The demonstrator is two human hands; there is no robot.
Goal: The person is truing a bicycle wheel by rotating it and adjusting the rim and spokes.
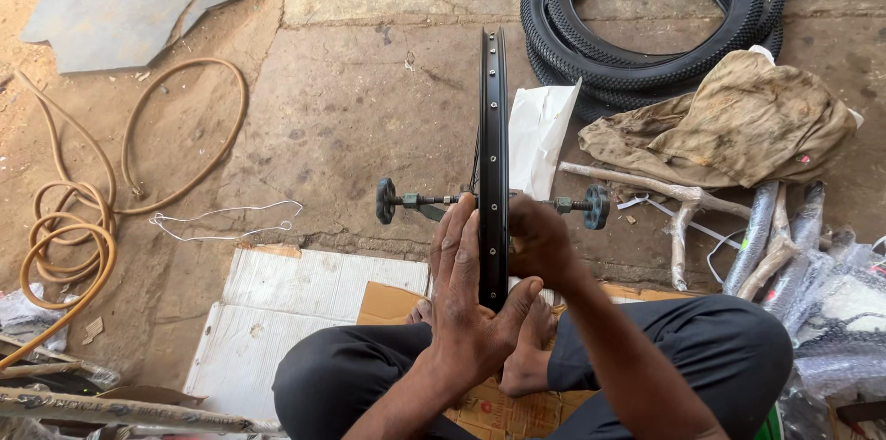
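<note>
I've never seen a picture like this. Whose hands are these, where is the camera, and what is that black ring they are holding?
The single picture comes from a camera worn on a person's head, looking down. The person sits cross-legged on cardboard on the ground. The black ring is a bicycle wheel rim, seen edge-on and standing upright, with an axle sticking out on both sides. The left hand lies flat against one side of it; the right hand grips the other side near the axle. Around lie black tyres, a dirty cloth, a coiled hose, sticks and white paper.
</note>
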